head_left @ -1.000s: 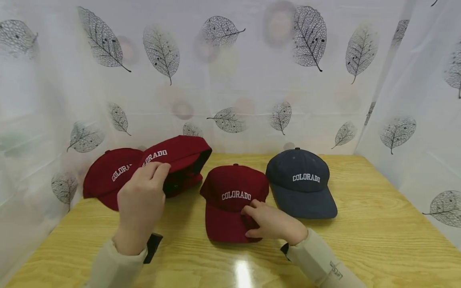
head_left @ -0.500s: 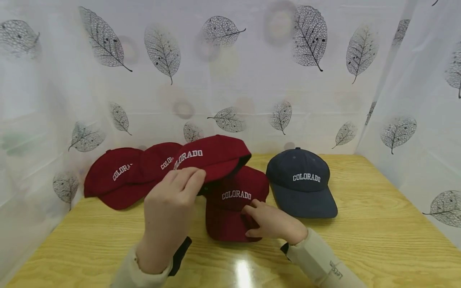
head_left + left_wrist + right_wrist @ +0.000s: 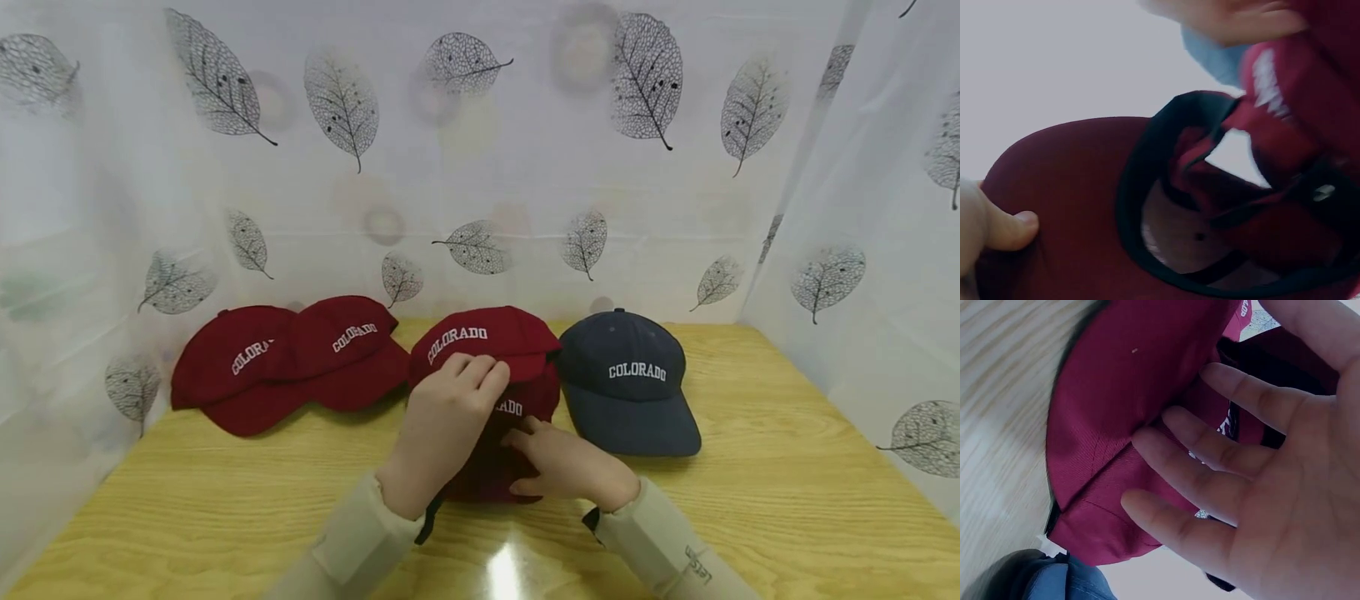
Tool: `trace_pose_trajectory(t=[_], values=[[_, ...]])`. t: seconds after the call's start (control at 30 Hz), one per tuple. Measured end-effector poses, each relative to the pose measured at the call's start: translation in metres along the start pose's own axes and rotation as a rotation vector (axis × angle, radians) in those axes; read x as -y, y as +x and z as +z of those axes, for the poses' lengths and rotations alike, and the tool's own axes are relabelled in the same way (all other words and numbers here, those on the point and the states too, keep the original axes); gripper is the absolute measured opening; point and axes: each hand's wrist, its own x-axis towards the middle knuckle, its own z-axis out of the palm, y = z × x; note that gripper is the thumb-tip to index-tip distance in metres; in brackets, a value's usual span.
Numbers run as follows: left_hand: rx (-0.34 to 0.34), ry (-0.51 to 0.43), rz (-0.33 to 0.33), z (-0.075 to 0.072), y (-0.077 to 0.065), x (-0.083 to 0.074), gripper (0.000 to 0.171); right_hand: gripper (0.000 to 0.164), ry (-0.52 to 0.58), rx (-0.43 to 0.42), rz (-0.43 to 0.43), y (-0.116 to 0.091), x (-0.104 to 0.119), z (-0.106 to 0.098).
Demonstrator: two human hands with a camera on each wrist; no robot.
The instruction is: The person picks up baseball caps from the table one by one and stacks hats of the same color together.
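Observation:
My left hand (image 3: 450,417) grips a dark red baseball cap (image 3: 498,327) by its brim; its thumb (image 3: 1013,230) presses the underside in the left wrist view. This cap is tipped over a second red cap (image 3: 1122,387), whose crown and lettering it partly hides in the head view. The opening of the held cap, with its dark inner band and back strap, faces the left wrist camera. My right hand (image 3: 573,467) has its fingers spread and loosely bent, with fingertips at the lower cap's seam between brim and crown. Both caps carry white COLORADO lettering.
A navy cap (image 3: 622,375) stands just right of the lower red cap. Two more red caps (image 3: 247,367) overlap each other at the left. All rest on a wooden table (image 3: 780,500), and a leaf-patterned curtain (image 3: 517,150) hangs behind and at both sides.
My left hand has carried its cap rightward from the left caps to the middle, then down onto the lower red cap. My right hand has kept its place.

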Motion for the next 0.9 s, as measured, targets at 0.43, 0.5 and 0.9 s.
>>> trace_pose_trajectory(t=[0.43,0.5,0.9], values=[[0.044,-0.030,0.066,0.028,-0.005,-0.002,0.016,0.070,-0.129,-0.106,-0.030,0.002,0.002,0.012],[0.027,-0.024,0.086,0.028,-0.005,-0.002,0.017,0.070,-0.170,-0.150,-0.033,0.003,0.004,0.016],[0.055,-0.025,0.141,0.039,-0.009,-0.003,0.016,0.030,-0.452,-0.310,-0.154,0.005,0.009,0.021]])
